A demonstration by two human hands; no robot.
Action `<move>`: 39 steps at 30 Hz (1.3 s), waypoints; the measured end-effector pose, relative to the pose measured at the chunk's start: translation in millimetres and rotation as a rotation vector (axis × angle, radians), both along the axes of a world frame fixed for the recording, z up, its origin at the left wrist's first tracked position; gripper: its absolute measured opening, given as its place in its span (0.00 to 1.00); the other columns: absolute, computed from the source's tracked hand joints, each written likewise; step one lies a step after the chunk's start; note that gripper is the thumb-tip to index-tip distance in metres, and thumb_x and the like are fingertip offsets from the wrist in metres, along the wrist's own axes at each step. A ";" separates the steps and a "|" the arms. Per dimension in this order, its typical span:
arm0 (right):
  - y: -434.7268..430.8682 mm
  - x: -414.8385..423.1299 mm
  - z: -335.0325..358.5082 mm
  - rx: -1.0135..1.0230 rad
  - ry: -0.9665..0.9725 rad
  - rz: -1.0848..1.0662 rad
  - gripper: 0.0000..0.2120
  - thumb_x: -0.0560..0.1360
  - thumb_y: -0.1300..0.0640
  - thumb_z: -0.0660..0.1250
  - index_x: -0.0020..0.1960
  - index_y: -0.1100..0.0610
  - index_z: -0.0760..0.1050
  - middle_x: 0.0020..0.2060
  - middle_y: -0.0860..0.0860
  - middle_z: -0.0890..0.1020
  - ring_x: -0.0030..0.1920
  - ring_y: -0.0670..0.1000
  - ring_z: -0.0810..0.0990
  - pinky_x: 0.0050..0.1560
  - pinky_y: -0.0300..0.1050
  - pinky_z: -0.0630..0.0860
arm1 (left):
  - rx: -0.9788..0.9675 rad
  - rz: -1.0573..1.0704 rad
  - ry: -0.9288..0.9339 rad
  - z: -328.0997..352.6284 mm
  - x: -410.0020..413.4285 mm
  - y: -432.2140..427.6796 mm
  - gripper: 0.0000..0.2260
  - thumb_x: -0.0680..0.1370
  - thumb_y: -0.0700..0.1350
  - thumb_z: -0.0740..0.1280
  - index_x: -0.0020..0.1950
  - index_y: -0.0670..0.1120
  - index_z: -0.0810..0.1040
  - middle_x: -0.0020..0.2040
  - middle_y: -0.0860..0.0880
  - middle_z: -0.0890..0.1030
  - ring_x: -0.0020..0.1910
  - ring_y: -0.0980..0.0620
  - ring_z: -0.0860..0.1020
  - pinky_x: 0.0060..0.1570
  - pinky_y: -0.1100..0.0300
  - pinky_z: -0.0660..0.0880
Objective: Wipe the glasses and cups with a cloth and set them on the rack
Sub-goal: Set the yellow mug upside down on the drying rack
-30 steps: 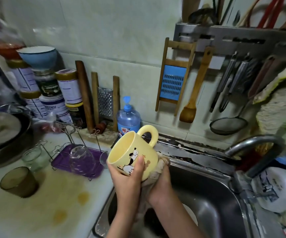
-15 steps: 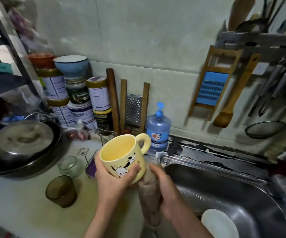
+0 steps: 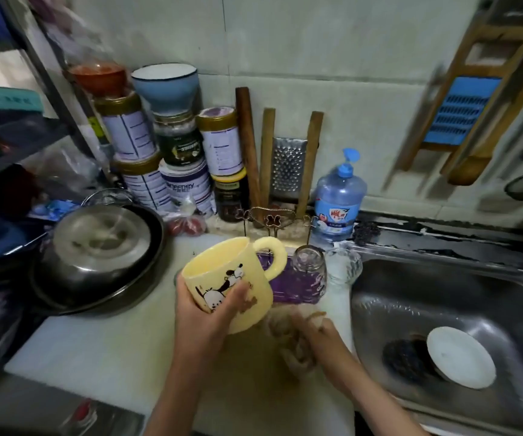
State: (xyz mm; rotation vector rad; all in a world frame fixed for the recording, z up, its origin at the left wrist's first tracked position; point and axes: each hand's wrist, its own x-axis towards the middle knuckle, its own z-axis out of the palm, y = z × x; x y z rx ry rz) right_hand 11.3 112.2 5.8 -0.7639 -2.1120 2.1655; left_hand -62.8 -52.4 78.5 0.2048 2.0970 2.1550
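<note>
Gripping tilted yellow mug [image 3: 232, 281], left hand [image 3: 203, 313]; right hand [image 3: 317, 338] clutching cloth [image 3: 291, 344]

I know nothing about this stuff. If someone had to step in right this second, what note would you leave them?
Left hand: grips the yellow mug, tilted, just in front of the rack.
Right hand: holds the bunched cloth by the mug's base.
Done: one clear glass stands upside down on the rack.
Left: finish wiping the mug and rack it. Check the second glass at the sink's edge; I cannot tell if it is on the rack.
</note>
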 end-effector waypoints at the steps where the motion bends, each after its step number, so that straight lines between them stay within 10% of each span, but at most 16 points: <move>1: -4.2 0.7 -7.6 0.098 -0.026 0.041 0.15 0.75 0.45 0.66 0.38 0.55 0.81 0.30 0.54 0.80 0.29 0.47 0.76 0.31 0.39 0.73 | 0.023 -0.014 -0.026 -3.1 -4.0 -5.8 0.38 0.58 0.54 0.81 0.63 0.45 0.70 0.50 0.47 0.81 0.46 0.51 0.82 0.33 0.66 0.78; 8: 2.5 3.0 -57.1 0.871 -0.152 0.368 0.11 0.74 0.49 0.68 0.47 0.57 0.82 0.53 0.53 0.78 0.55 0.52 0.78 0.58 0.40 0.71 | 0.073 -0.061 -0.127 -25.5 -7.3 -32.7 0.37 0.57 0.60 0.74 0.63 0.46 0.75 0.50 0.47 0.85 0.48 0.49 0.84 0.43 0.51 0.80; 14: -11.3 -1.6 -1.2 1.194 -0.412 0.389 0.18 0.76 0.42 0.64 0.55 0.56 0.77 0.56 0.55 0.80 0.57 0.57 0.78 0.52 0.45 0.73 | 0.082 -0.097 -0.285 -23.9 -10.9 -37.0 0.30 0.59 0.60 0.75 0.58 0.50 0.78 0.50 0.47 0.85 0.50 0.46 0.83 0.45 0.52 0.79; 18: -1.7 -3.4 51.7 0.891 -0.049 0.339 0.38 0.73 0.51 0.71 0.77 0.49 0.57 0.72 0.47 0.67 0.70 0.46 0.68 0.68 0.40 0.65 | 0.146 -0.193 -0.467 -18.9 -18.6 -33.4 0.29 0.63 0.58 0.74 0.60 0.47 0.79 0.52 0.44 0.85 0.50 0.44 0.83 0.41 0.55 0.79; 21: -5.1 -2.9 74.7 0.738 0.151 0.423 0.54 0.68 0.53 0.77 0.76 0.35 0.41 0.77 0.37 0.50 0.75 0.37 0.53 0.74 0.40 0.56 | 0.143 -0.287 -0.577 -18.4 -22.4 -28.8 0.32 0.61 0.62 0.71 0.62 0.49 0.79 0.53 0.43 0.85 0.52 0.42 0.82 0.49 0.50 0.77; 29: -10.1 -11.7 56.3 0.903 0.232 0.310 0.31 0.61 0.40 0.78 0.58 0.51 0.74 0.53 0.42 0.78 0.52 0.37 0.73 0.51 0.27 0.67 | 0.001 -0.370 -0.563 -17.1 -35.8 -20.4 0.29 0.65 0.68 0.64 0.58 0.51 0.80 0.51 0.46 0.86 0.51 0.45 0.83 0.59 0.41 0.75; 34: -6.5 -14.7 51.2 0.787 0.358 0.196 0.24 0.67 0.35 0.70 0.40 0.57 0.76 0.38 0.48 0.80 0.39 0.43 0.75 0.40 0.40 0.72 | -0.069 -0.451 -0.368 -7.7 -54.4 -13.2 0.29 0.67 0.73 0.64 0.59 0.55 0.81 0.56 0.46 0.83 0.55 0.46 0.81 0.52 0.46 0.79; 39: -11.4 -18.9 41.6 0.386 0.239 0.150 0.23 0.73 0.40 0.68 0.39 0.61 0.76 0.31 0.50 0.73 0.35 0.44 0.70 0.37 0.42 0.67 | -0.044 -0.498 -0.228 -3.1 -75.4 1.2 0.25 0.72 0.63 0.64 0.58 0.47 0.81 0.39 0.43 0.79 0.33 0.51 0.78 0.37 0.58 0.73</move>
